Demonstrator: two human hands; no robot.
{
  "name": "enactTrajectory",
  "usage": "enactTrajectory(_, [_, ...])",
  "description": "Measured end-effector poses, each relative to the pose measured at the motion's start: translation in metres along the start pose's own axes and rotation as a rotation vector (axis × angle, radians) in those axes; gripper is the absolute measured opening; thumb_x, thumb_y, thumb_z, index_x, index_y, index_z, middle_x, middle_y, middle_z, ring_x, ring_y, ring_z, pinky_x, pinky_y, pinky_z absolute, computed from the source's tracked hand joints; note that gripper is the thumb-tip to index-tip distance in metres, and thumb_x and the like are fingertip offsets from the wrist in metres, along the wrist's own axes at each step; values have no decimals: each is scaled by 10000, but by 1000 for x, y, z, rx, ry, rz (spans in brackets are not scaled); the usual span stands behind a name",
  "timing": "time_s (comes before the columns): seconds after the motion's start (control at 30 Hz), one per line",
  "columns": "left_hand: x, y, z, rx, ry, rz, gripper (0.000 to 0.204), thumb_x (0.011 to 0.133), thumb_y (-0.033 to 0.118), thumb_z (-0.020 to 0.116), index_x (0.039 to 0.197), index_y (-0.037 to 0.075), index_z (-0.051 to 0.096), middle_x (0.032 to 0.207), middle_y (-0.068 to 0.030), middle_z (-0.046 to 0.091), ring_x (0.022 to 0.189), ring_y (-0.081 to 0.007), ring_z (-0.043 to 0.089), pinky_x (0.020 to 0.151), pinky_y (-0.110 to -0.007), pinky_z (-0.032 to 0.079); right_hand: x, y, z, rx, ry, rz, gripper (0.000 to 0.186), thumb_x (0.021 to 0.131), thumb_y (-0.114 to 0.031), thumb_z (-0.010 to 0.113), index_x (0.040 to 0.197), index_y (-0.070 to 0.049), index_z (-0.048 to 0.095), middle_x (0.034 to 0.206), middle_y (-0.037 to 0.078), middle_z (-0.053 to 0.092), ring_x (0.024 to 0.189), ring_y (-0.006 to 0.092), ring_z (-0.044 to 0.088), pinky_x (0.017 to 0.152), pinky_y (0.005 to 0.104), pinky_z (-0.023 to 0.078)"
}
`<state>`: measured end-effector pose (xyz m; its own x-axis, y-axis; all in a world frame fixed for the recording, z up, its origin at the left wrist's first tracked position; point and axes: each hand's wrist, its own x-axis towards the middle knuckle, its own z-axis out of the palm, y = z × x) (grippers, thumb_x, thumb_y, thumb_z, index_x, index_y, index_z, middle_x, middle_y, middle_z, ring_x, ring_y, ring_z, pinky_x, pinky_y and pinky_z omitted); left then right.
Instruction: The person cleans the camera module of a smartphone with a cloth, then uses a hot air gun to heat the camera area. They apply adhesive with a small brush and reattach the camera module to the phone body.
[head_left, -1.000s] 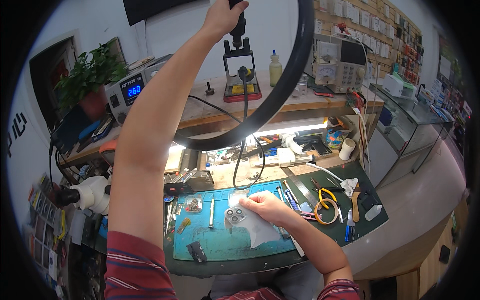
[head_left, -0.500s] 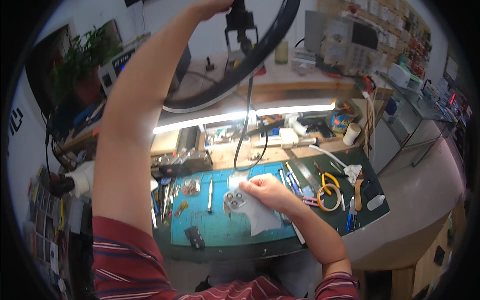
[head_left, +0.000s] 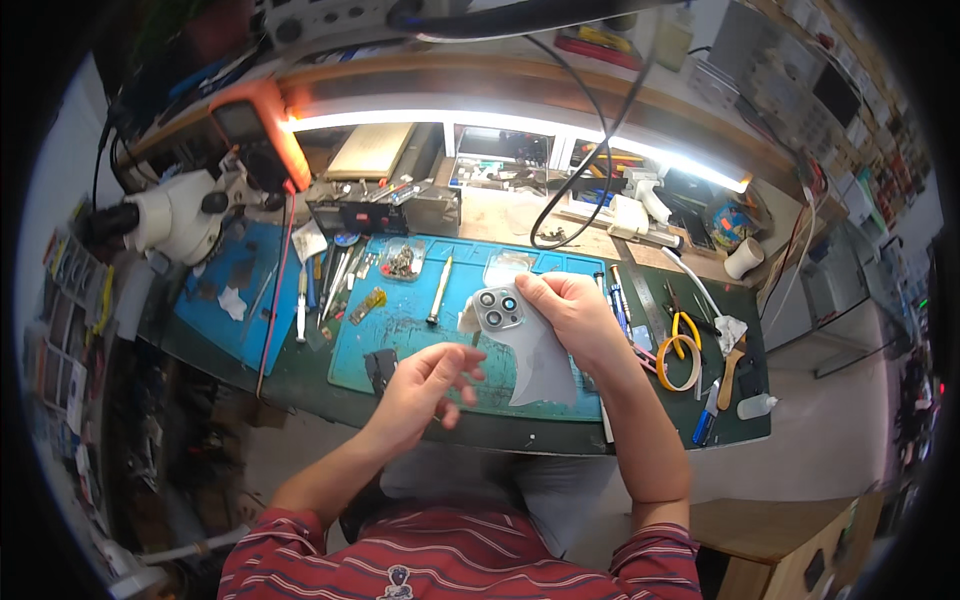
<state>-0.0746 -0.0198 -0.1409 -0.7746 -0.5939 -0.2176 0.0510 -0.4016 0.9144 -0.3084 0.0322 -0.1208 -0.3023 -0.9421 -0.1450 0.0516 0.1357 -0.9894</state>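
In my right hand (head_left: 578,318) is a grey phone back panel (head_left: 543,368), pinched near its top between thumb and fingers. The panel has a ragged, curved lower edge and a raised camera bump (head_left: 501,309) with round dark lenses facing up. It is held above the blue work mat (head_left: 465,385). My left hand (head_left: 428,392) hangs just left of the panel, fingers loosely curled and apart, holding nothing. A small black part (head_left: 379,368) lies on the mat beside it, partly hidden by that hand. Farther up the mat lies a slim pen-like screwdriver (head_left: 440,290).
Left stand a microscope (head_left: 175,220) and an orange multimeter (head_left: 262,135) with a red lead. A parts tray (head_left: 402,258) sits at the mat's back. On the right are yellow-handled pliers (head_left: 686,335), a tape roll (head_left: 680,363) and a dropper bottle (head_left: 757,405). A black cable (head_left: 607,150) dangles overhead.
My left hand has come down from the ring-shaped overhead fixture to beside the panel. The view has tipped lower. My right hand still holds the panel.
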Motion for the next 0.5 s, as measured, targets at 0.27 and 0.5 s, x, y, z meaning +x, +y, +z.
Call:
enactTrajectory(0.27, [17, -12, 40, -149, 49, 143, 330, 1058, 315, 621, 1038, -6, 694, 891, -47, 668, 772, -100, 642, 510, -241, 499, -7, 1, 4, -7, 20, -35, 364, 1053, -319, 629, 935, 6, 742, 797, -3, 702, 682, 38, 578, 590, 238, 472])
enactTrajectory(0.5, [16, -10, 50, -261, 130, 133, 287, 1050, 266, 627, 898, 28, 671, 777, -16, 632, 645, -86, 588, 493, -247, 467, -8, -7, 9, -31, 24, -5, 367, 1050, -312, 628, 914, 7, 748, 776, -11, 694, 677, 36, 569, 578, 239, 465])
